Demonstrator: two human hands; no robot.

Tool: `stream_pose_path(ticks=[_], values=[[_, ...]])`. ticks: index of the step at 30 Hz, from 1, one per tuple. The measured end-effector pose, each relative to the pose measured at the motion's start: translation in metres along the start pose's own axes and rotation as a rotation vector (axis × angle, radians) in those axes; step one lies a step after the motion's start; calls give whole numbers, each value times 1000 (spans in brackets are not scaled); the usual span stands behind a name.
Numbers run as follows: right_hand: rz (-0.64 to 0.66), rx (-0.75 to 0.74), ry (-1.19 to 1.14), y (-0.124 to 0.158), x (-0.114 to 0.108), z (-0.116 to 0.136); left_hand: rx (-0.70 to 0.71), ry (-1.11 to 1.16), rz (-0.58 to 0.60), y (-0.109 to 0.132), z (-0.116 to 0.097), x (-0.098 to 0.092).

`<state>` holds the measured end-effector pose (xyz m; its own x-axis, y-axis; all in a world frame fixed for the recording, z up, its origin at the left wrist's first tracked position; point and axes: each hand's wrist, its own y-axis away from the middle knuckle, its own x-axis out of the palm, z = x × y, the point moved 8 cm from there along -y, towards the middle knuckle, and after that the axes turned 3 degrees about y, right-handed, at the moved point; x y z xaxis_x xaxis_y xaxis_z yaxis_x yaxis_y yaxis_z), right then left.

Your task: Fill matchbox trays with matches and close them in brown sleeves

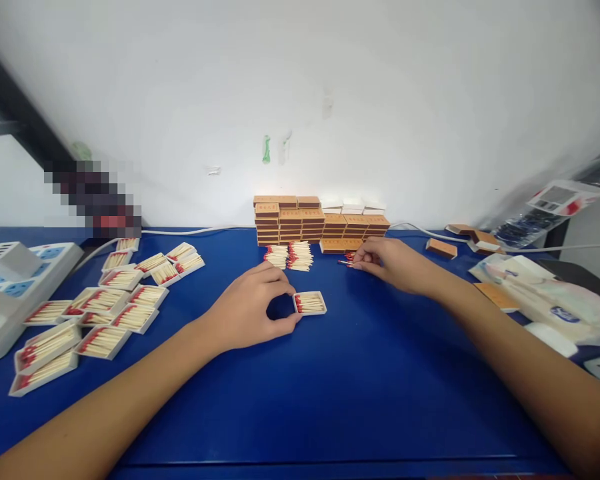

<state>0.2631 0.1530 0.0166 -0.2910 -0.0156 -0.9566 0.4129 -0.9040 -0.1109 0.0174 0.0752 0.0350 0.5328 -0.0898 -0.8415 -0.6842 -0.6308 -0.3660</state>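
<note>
On the blue table (330,393) lies a small white matchbox tray (310,303) holding red-tipped matches. My left hand (253,307) grips its left end between thumb and fingers. My right hand (395,263) reaches further back, fingers pinched on a few loose matches (347,260) lying on the table. A pile of loose matches (290,256) sits just behind the tray. Stacked brown matchbox sleeves (305,223) stand against the wall.
Several filled match trays (100,313) are spread at the left, beside a white power strip (10,287). Loose brown sleeves (443,248) and plastic packets (545,293) lie at the right. A cable (190,231) runs along the wall.
</note>
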Motion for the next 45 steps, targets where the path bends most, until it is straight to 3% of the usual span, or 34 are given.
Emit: stream_pose_path(ticks=[10, 29, 33, 40, 45], values=[[57, 13, -69, 6, -4, 15, 4, -1, 5, 2, 1, 1], [139, 47, 71, 11, -8, 1, 3, 9, -4, 0, 0, -1], [94, 15, 61, 9, -6, 1, 4, 0, -3, 0, 1, -1], [130, 33, 6, 6, 5, 2, 6, 1, 8, -1, 1, 2], [44, -42, -18, 12, -2, 26, 9, -5, -12, 0, 2, 0]])
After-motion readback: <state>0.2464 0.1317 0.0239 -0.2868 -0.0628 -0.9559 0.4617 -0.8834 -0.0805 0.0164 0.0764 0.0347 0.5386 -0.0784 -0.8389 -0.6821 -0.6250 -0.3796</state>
